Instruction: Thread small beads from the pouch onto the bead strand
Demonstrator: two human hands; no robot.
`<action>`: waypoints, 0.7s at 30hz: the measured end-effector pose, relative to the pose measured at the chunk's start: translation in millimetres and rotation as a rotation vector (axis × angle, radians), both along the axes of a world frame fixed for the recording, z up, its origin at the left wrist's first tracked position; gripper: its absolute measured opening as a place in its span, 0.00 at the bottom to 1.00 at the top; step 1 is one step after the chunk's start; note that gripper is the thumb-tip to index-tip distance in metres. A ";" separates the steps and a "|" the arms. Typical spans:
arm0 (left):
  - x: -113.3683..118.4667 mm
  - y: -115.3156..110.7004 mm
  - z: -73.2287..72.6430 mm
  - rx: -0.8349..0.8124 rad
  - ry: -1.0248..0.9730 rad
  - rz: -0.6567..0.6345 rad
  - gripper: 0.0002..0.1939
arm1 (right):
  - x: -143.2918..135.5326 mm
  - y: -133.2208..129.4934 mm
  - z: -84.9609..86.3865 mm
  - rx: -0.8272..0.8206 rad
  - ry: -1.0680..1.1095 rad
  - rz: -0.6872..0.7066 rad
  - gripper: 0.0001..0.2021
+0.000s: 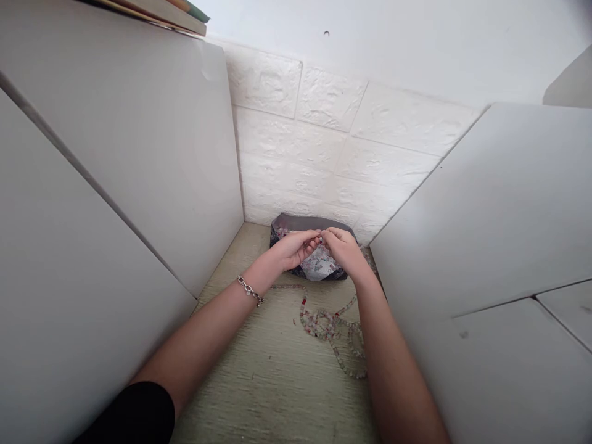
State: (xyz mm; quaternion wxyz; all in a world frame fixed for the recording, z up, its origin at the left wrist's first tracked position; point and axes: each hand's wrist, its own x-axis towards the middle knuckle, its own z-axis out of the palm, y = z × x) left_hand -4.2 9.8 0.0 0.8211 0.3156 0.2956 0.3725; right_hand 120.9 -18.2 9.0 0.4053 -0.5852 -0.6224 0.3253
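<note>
My left hand (298, 248) and my right hand (341, 245) meet fingertip to fingertip above an open dark pouch (308, 223). Both are closed in a pinch; whatever lies between the fingertips is too small to name. Inside the pouch, loose beads in pink, white and grey-green lie on a pale plastic bag (322, 265). On the surface below, a long string of small beads (324, 324) lies in tangled loops, partly hidden by my right forearm. A silver chain bracelet (250, 291) circles my left wrist.
The greenish wood-grain surface (272, 382) is hemmed in by white panels (185, 142) on the left and a white cabinet (462, 234) on the right. A white brick-patterned wall (296, 154) rises behind the pouch. Books (171, 15) lie atop the left panel.
</note>
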 end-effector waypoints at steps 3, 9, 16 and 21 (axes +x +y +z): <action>0.8 2.0 -2.3 0.005 -0.019 0.027 0.10 | -1.5 2.0 -0.7 -0.093 0.147 -0.008 0.06; 1.4 5.1 -4.9 -0.028 -0.077 0.084 0.09 | -4.0 2.4 -1.4 -0.213 0.483 0.006 0.03; 0.1 4.5 -6.8 -0.072 -0.199 0.098 0.13 | 0.5 -0.5 8.6 -0.114 0.600 -0.088 0.08; -0.4 2.9 -5.4 0.023 -0.111 0.115 0.09 | 4.5 -3.3 13.7 -0.054 0.422 -0.169 0.16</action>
